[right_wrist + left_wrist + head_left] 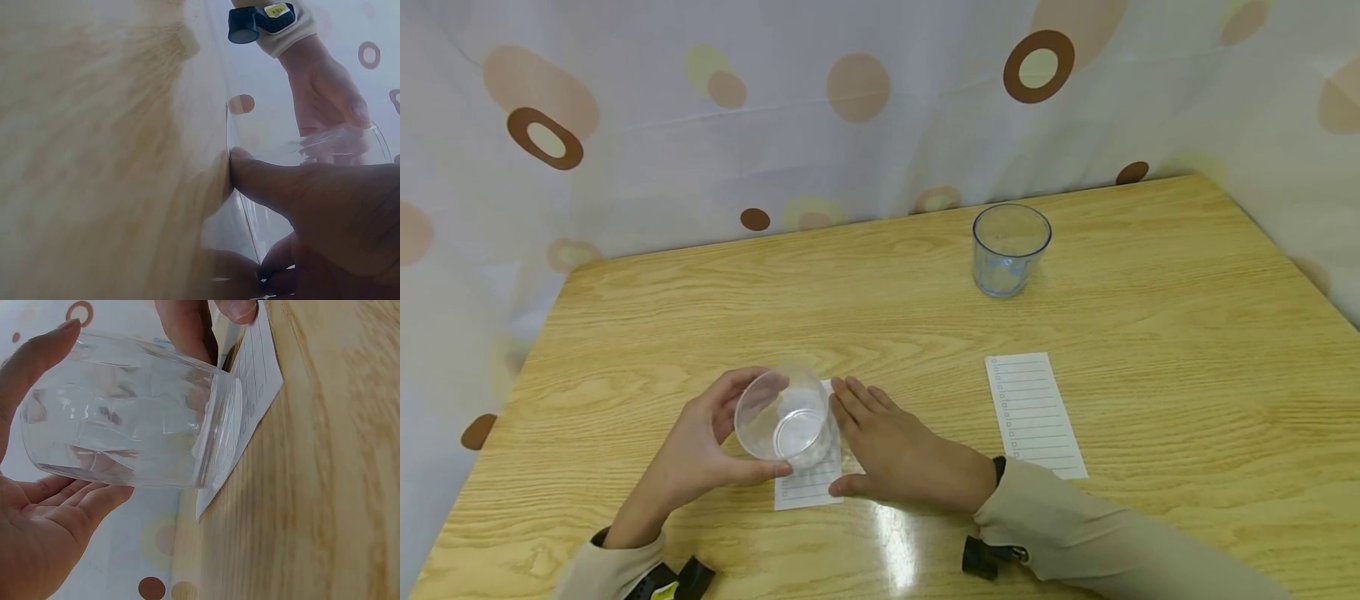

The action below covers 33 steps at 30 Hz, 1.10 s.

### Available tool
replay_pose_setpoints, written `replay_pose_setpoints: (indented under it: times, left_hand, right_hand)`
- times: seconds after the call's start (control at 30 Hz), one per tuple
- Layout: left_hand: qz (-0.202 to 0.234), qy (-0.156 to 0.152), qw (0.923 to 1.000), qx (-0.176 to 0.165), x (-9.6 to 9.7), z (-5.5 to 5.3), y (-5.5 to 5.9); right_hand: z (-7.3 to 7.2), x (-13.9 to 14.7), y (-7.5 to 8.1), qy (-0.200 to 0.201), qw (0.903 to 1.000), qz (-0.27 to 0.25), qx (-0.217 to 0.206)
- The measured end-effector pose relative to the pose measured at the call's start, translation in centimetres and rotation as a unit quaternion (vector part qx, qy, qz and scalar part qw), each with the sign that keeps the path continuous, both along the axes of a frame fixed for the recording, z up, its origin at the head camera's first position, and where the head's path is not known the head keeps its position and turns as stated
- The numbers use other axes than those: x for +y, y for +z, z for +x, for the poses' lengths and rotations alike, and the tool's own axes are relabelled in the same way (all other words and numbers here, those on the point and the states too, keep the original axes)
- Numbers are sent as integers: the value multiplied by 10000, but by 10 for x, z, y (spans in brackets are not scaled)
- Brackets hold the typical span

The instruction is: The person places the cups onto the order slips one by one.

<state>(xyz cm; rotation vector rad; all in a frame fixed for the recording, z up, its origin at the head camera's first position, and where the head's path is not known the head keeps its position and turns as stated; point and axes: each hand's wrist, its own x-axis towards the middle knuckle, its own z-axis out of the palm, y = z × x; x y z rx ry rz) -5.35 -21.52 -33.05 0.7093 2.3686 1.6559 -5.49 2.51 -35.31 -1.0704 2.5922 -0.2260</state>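
A clear cup [797, 429] stands on a lined paper slip [808, 493]. My left hand [707, 442] grips the cup from the left, thumb on the near side and fingers on the far side. In the left wrist view the faceted wall of the cup [119, 412] shows, with its base at the slip. On the other side, my right hand [898, 450] lies with fingers extended over the slip's right edge, fingertips beside the cup. In the right wrist view its thumb [262, 181] reaches down to the slip's edge. The cup's inside holds nothing visible.
Toward the back right of the wooden table [700, 308] stands a glass with a blue rim [1011, 254]. A second checklist slip [1037, 412] lies to the right, close to the right sleeve [1075, 529]. A dotted curtain [850, 133] hangs behind the table.
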Motion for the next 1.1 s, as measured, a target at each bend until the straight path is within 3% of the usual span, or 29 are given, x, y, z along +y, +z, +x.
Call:
replay_pose_setpoints:
  times: [0.5, 1.1]
  left_hand:
    - [260, -82, 9996, 113, 0, 6, -5]
    - [71, -213, 9997, 24, -2, 6, -4]
  right_hand:
    - [0, -1, 1, -18, 10000, -55, -15]
    - [0, 0, 1, -65, 9997, -210, -65]
